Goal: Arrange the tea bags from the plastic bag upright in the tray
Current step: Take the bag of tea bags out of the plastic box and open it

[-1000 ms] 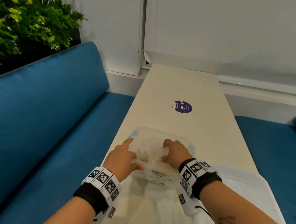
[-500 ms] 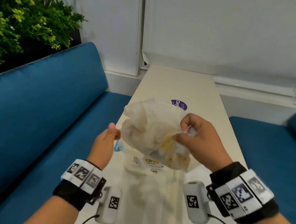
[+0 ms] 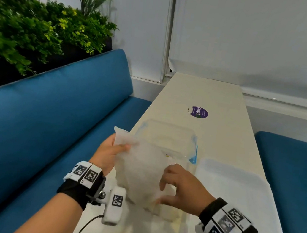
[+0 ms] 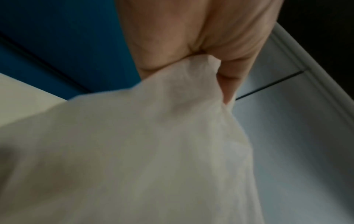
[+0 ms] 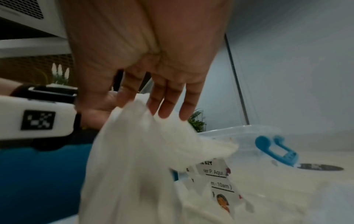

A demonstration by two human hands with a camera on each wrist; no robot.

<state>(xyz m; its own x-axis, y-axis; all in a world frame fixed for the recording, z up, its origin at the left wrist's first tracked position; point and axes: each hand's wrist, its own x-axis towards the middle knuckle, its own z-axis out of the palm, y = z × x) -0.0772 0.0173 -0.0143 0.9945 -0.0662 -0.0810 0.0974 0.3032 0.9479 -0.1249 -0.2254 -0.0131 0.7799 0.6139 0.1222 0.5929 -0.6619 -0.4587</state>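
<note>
A white translucent plastic bag (image 3: 137,174) hangs upright, its lower end on the table. My left hand (image 3: 119,149) pinches its top left corner between thumb and fingers, seen close in the left wrist view (image 4: 201,37) with the bag (image 4: 134,151) below. My right hand (image 3: 170,191) is at the bag's right side with fingers spread. In the right wrist view, the hand's (image 5: 145,60) straight fingertips touch the bag's (image 5: 134,166) upper edge. Behind the bag stands the clear tray (image 3: 168,132) with blue latches (image 5: 275,150). The tea bags are hidden inside the bag.
A clear lid (image 3: 233,187) lies on the cream table (image 3: 219,97) right of the tray. A purple sticker (image 3: 197,112) is farther back. Blue bench seats (image 3: 50,122) flank the table on both sides, with plants (image 3: 33,28) behind the left one.
The right hand has let go of the bunched, raised bag. The left hand now pinches its corner, and the bag has dropped and hangs unfolded in front of the tray.
</note>
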